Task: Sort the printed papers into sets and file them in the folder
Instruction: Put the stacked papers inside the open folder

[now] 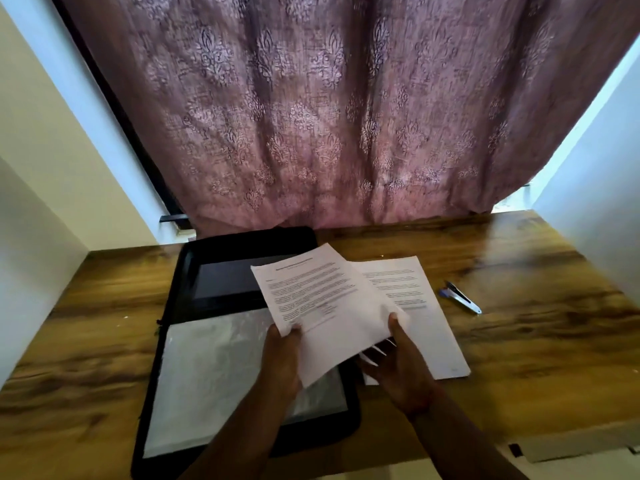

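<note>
A set of printed papers (322, 299) is lifted above the table, tilted, over the right edge of the folder. My left hand (282, 358) grips its lower left edge. My right hand (398, 365) holds its lower right corner, thumb on top. The black folder (180, 306) lies open on the table at the left, with a clear plastic sleeve (214, 375) on its near half. More printed sheets (429, 327) lie flat on the table to the right of the folder, partly hidden under the held set.
A blue and silver stapler (460, 296) lies on the wooden table (536, 323) to the right of the flat sheets. A patterned mauve curtain (329, 116) hangs behind the table. White walls close in on both sides.
</note>
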`<move>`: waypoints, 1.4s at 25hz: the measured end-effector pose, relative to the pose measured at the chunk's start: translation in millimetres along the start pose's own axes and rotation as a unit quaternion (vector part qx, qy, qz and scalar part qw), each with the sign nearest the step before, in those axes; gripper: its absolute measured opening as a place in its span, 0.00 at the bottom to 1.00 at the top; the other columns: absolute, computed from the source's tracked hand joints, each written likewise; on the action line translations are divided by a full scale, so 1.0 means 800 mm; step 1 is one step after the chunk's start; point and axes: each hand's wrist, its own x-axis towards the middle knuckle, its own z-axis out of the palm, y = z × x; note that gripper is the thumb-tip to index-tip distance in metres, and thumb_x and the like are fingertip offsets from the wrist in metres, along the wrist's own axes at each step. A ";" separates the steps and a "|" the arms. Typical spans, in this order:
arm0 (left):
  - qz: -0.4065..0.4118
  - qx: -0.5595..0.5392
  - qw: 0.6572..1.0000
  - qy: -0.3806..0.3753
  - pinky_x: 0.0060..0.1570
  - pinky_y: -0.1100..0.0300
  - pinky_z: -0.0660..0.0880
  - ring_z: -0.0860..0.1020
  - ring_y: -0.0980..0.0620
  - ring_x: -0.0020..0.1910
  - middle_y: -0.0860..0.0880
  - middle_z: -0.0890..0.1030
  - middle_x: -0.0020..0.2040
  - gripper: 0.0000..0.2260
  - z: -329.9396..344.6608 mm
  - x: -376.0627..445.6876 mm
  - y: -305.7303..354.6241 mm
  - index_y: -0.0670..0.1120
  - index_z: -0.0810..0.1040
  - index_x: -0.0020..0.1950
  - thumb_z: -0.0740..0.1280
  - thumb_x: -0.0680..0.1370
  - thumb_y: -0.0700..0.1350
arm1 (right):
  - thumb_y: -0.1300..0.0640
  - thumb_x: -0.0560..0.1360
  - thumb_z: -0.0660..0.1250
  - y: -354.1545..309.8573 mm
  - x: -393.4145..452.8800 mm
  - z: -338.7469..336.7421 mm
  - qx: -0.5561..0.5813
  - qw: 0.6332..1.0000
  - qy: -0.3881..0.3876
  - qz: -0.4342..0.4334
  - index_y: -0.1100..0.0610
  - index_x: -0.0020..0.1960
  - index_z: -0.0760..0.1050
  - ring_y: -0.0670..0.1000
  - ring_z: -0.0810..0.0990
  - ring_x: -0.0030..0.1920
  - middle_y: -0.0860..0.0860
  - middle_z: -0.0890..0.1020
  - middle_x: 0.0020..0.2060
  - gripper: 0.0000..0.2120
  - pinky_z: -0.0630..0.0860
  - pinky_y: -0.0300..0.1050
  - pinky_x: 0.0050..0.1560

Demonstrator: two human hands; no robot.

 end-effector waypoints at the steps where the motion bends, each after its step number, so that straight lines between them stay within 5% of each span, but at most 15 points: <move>1: 0.004 0.006 1.000 -0.018 0.54 0.41 0.79 0.82 0.44 0.53 0.49 0.84 0.56 0.12 -0.001 -0.003 -0.002 0.53 0.79 0.60 0.65 0.79 0.41 | 0.47 0.80 0.64 0.014 0.001 0.010 -0.002 1.000 -0.006 -0.013 0.54 0.62 0.76 0.63 0.79 0.60 0.59 0.83 0.56 0.15 0.75 0.64 0.61; 5: 0.029 0.063 0.994 -0.085 0.56 0.47 0.79 0.80 0.52 0.56 0.54 0.80 0.60 0.17 0.002 -0.020 -0.001 0.54 0.71 0.68 0.66 0.81 0.41 | 0.63 0.79 0.64 0.050 0.024 0.017 -0.057 0.995 0.071 -0.030 0.63 0.63 0.76 0.64 0.77 0.60 0.62 0.80 0.60 0.14 0.75 0.60 0.60; 7: 0.013 0.064 0.994 -0.084 0.56 0.47 0.79 0.79 0.52 0.56 0.54 0.79 0.59 0.17 0.001 -0.018 -0.002 0.54 0.69 0.68 0.65 0.81 0.42 | 0.62 0.79 0.64 0.057 0.028 0.008 -0.135 0.982 0.083 -0.103 0.59 0.63 0.76 0.62 0.78 0.59 0.59 0.81 0.58 0.13 0.79 0.55 0.55; 11: -0.005 0.085 0.991 -0.103 0.53 0.45 0.81 0.80 0.50 0.56 0.51 0.78 0.63 0.16 0.016 -0.021 -0.004 0.54 0.68 0.70 0.62 0.82 0.47 | 0.54 0.77 0.69 0.063 0.015 0.006 -0.217 0.957 0.040 -0.186 0.49 0.63 0.75 0.57 0.80 0.58 0.52 0.82 0.57 0.14 0.79 0.59 0.57; 14: -0.012 0.049 0.991 -0.126 0.46 0.48 0.83 0.82 0.47 0.52 0.48 0.81 0.58 0.13 0.041 -0.037 0.003 0.52 0.69 0.68 0.56 0.85 0.53 | 0.58 0.78 0.68 0.032 0.008 -0.009 -0.190 0.962 0.041 -0.191 0.49 0.62 0.75 0.57 0.81 0.57 0.53 0.81 0.58 0.14 0.80 0.62 0.52; 16: 0.020 0.121 0.988 -0.088 0.45 0.50 0.81 0.81 0.47 0.46 0.46 0.81 0.49 0.15 0.048 -0.037 0.004 0.48 0.73 0.59 0.52 0.85 0.56 | 0.64 0.78 0.66 -0.006 0.008 -0.028 -0.117 0.977 0.030 -0.178 0.54 0.65 0.73 0.58 0.81 0.56 0.53 0.81 0.59 0.16 0.81 0.62 0.47; 18: 0.089 0.322 0.942 -0.024 0.52 0.47 0.77 0.78 0.47 0.49 0.47 0.78 0.49 0.15 0.047 -0.027 -0.009 0.48 0.73 0.52 0.55 0.83 0.57 | 0.65 0.79 0.65 -0.043 0.008 -0.053 -0.089 0.982 0.021 -0.165 0.57 0.67 0.72 0.59 0.82 0.55 0.55 0.81 0.59 0.17 0.81 0.59 0.42; 21: 0.113 0.561 0.820 -0.009 0.57 0.49 0.74 0.71 0.45 0.62 0.47 0.72 0.61 0.20 0.057 -0.025 -0.029 0.47 0.71 0.63 0.63 0.79 0.59 | 0.62 0.79 0.65 -0.089 0.011 -0.085 -0.093 0.986 0.018 -0.138 0.58 0.63 0.75 0.56 0.85 0.50 0.57 0.82 0.58 0.13 0.81 0.54 0.38; 23: 0.115 0.626 0.771 0.015 0.57 0.49 0.75 0.70 0.44 0.63 0.46 0.69 0.64 0.23 0.065 -0.029 -0.037 0.46 0.69 0.66 0.64 0.78 0.58 | 0.61 0.80 0.64 -0.113 0.014 -0.102 -0.119 0.985 0.000 -0.123 0.57 0.61 0.75 0.55 0.85 0.48 0.57 0.82 0.57 0.11 0.82 0.55 0.38; 27: 0.104 0.605 0.788 0.053 0.55 0.49 0.76 0.74 0.44 0.59 0.44 0.73 0.61 0.14 0.067 -0.028 -0.040 0.44 0.70 0.63 0.61 0.80 0.48 | 0.63 0.79 0.64 -0.150 0.024 -0.135 -0.134 0.984 -0.025 -0.116 0.57 0.65 0.72 0.62 0.81 0.57 0.57 0.81 0.59 0.14 0.78 0.67 0.49; 32: 0.032 0.521 0.847 0.096 0.52 0.53 0.77 0.78 0.45 0.52 0.43 0.80 0.54 0.07 0.062 -0.035 -0.032 0.43 0.76 0.54 0.60 0.79 0.40 | 0.63 0.79 0.64 -0.161 0.035 -0.157 -0.146 0.986 -0.039 -0.077 0.56 0.61 0.75 0.64 0.81 0.56 0.58 0.82 0.58 0.12 0.80 0.64 0.46; 35: 0.008 0.543 0.836 0.080 0.52 0.55 0.74 0.77 0.44 0.55 0.44 0.78 0.56 0.09 0.065 -0.050 -0.035 0.42 0.75 0.56 0.61 0.77 0.39 | 0.59 0.76 0.68 -0.161 0.036 -0.156 -0.163 0.983 -0.049 -0.064 0.55 0.59 0.77 0.63 0.80 0.58 0.57 0.82 0.58 0.12 0.77 0.70 0.54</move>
